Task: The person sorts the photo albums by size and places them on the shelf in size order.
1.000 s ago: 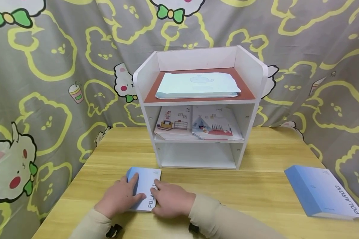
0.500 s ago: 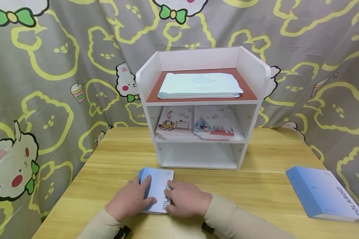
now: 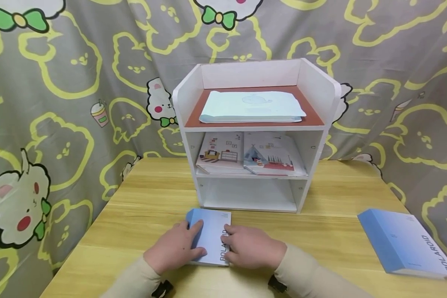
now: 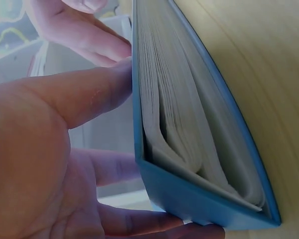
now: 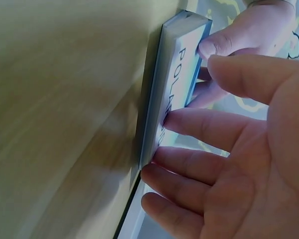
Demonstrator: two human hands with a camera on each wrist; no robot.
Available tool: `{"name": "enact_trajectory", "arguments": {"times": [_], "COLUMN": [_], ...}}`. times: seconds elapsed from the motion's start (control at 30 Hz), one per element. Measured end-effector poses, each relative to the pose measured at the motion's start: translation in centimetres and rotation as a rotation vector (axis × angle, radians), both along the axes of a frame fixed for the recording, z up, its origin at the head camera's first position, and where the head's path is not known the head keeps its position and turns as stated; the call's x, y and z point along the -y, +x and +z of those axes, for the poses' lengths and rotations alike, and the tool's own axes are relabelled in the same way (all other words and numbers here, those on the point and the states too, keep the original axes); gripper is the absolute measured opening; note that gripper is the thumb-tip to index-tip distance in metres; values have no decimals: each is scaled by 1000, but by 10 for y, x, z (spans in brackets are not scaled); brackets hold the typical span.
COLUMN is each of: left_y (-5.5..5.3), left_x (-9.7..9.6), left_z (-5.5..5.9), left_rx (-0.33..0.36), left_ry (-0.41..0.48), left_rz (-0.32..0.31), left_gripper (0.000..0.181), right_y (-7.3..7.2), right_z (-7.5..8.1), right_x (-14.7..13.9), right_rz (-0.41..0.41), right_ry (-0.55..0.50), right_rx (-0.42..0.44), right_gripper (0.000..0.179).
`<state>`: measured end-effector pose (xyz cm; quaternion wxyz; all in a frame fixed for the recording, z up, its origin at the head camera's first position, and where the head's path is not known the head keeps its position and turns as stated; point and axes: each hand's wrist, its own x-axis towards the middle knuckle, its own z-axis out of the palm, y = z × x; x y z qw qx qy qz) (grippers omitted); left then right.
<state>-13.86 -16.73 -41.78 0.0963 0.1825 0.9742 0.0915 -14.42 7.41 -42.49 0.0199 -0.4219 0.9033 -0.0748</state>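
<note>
"Where's the book (image 3: 213, 232)?"
"On the table (image 3: 152, 194), before the shelf (image 3: 247, 196). My left hand (image 3: 173, 250) and right hand (image 3: 253, 247) touch it with relaxed, straightish fingers, not clasping it."
"Any risk?"
"Lifted by its upper cover alone, I think it could gape and slip, its pages sagging."
"What's hidden?"
"Part of the title, behind my fingers. Whether my right thumb touches, I can't tell."

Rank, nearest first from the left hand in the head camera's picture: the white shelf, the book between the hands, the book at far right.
1. Touched book: between left hand and right hand, contacting the left.
2. White shelf: standing beyond that book.
3. Far-right book: lying past the right hand, on the right of the table.
</note>
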Motion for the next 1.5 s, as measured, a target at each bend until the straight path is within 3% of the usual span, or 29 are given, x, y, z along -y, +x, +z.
{"name": "enact_trajectory", "arguments": {"times": [0.3,0.6,0.93,1.13,1.33,1.5], "left_y": [-2,-6,-6,-3,-1,-2], "left_x": [-19,-38,-58,-75,-84,-81], "left_z": [-1,-1,-2,-1,0,-7], "left_rx": [-19,-76,-105,-131,-132,-106], "left_ry": [-23,-66,-104,-118,-125,-59], "left_rz": [-90,-181,-220,-254,-245,-188], "left_gripper": [80,81,84,85,84,80], "right_y": [0,6,10,13,13,14], "right_z": [-3,0,1,1,-2,-3], "right_x": [-30,-54,-74,-91,-100,-102], "right_rz": [-16,-66,-73,-119,-133,-154], "right_ry": [-29,-61,-78,-103,-114,-142], "right_rx": [93,132,144,180,191,221], "right_gripper": [45,46,44,41,40,46]}}
